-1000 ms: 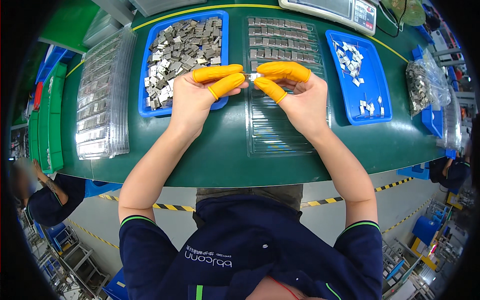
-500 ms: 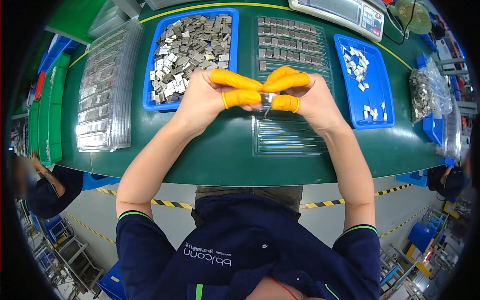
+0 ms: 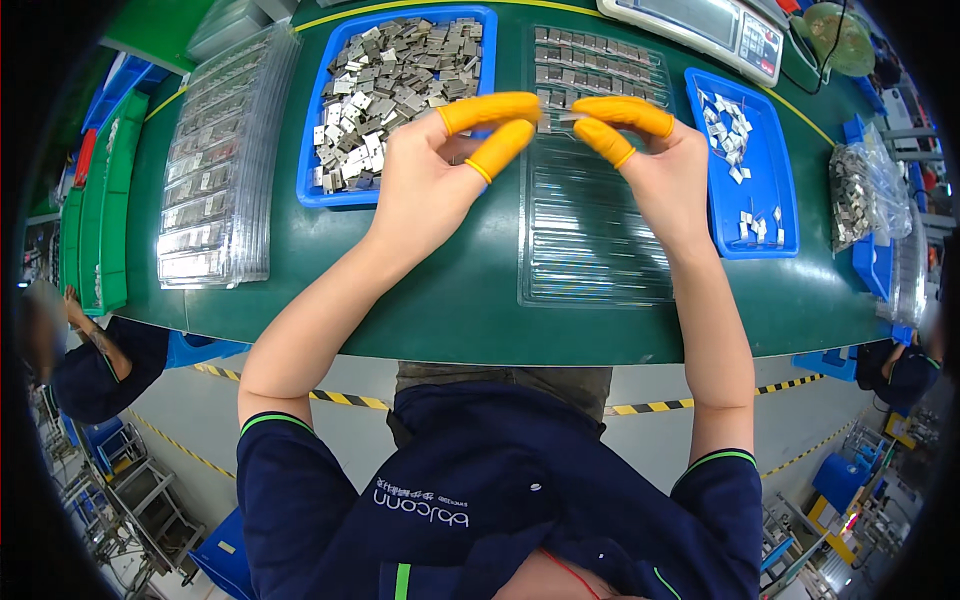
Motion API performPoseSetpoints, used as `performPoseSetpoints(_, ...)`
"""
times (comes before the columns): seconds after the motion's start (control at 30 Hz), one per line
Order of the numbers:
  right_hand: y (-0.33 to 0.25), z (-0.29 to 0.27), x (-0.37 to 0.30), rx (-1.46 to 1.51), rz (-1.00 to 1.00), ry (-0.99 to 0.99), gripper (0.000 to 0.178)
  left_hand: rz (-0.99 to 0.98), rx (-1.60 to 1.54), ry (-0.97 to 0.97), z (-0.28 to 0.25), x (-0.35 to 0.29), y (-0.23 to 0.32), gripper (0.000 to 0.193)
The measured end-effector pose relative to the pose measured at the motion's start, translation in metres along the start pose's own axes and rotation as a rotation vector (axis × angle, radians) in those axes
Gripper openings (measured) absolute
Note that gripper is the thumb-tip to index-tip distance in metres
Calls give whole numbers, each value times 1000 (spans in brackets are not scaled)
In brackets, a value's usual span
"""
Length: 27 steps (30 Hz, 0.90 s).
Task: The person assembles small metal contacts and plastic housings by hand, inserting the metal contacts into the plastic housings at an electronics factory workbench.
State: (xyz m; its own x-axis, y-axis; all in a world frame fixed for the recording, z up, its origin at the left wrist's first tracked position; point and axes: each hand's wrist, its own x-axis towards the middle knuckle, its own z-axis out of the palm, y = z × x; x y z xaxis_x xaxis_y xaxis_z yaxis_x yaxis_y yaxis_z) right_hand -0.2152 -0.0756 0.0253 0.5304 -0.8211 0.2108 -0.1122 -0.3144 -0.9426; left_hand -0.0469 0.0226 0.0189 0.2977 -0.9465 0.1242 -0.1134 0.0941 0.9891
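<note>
Fingertips (image 3: 515,105), yellow-sheathed, nearly meet on my left hand (image 3: 428,180) and right hand (image 3: 668,170); whether either pinches, I cannot tell. A small silvery piece (image 3: 571,117) shows at the right tips, above a clear plastic tray (image 3: 590,245).

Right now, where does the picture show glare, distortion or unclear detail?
Head view: glare streaks the clear tray and brightens the stacked trays at left; head view: fisheye bends the near edge of the green table; head view: detail between the yellow-covered fingers is too small to tell.
</note>
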Motion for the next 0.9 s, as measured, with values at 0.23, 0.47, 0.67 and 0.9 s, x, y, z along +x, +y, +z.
performPoseSetpoints(0.23, 34, 6, 7, -932, -561, 94, 16, 452, 756, -102, 2, -11, -2, 26)
performPoseSetpoints(0.47, 40, 6, 10, -975, -549, 63, 13, 300, 970, -270, 15, -70, 1, 63)
performPoseSetpoints(0.67, 27, 7, 8, -841, -469, -28, 12, 279, 1052, -260, 20, -79, 0, 57)
performPoseSetpoints(0.9, 24, -80, -13, -908, -98, 315, 25, 229, 1120, 138, -19, -67, -3, 43)
